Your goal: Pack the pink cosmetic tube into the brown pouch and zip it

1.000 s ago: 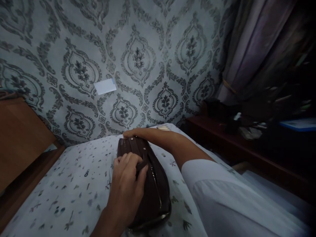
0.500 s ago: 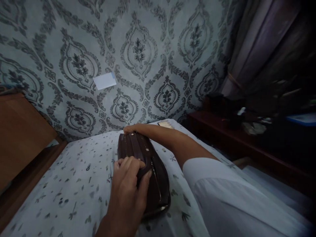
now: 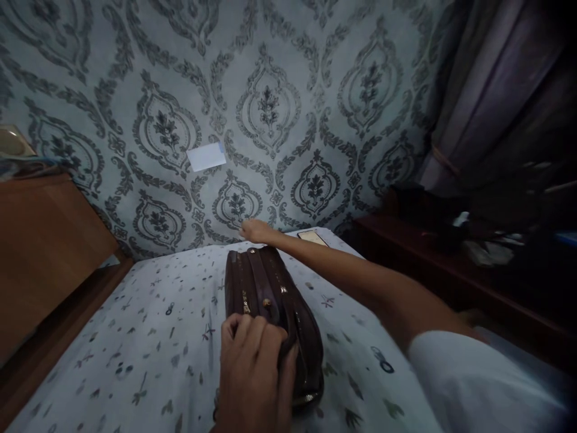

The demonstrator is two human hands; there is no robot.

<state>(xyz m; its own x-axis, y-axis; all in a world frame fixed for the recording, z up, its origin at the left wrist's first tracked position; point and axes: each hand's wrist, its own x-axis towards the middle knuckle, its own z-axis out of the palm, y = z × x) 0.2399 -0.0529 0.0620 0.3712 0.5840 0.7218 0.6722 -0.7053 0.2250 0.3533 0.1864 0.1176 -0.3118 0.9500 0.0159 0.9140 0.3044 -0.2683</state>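
Note:
A dark brown leather-like bag [image 3: 288,325] with gold-toned zips and studs lies on a white patterned bedsheet. My left hand [image 3: 256,355] grips the near part of its top, fingers curled over and closed, thumb on the right side. Just beyond the bag's far end is my right hand [image 3: 256,230], its arm reaching across from the right. Its fingers look curled closed; what they hold, if anything, is hidden from this side. Between my hands, a zip pull and a round gold stud show on the bag.
A phone [image 3: 312,238] with a lit screen lies on the sheet [image 3: 171,337] near the wall. Wooden furniture [image 3: 49,246] stands at the left. To the right are a dark red ledge [image 3: 383,240] with small items and a tied curtain [image 3: 482,102]. A white card [image 3: 206,157] is on the wallpaper.
My right hand has come off the bag's far end and sits slightly beyond it. My left hand stays on the bag. The view has shifted, moving the scene rightward and down.

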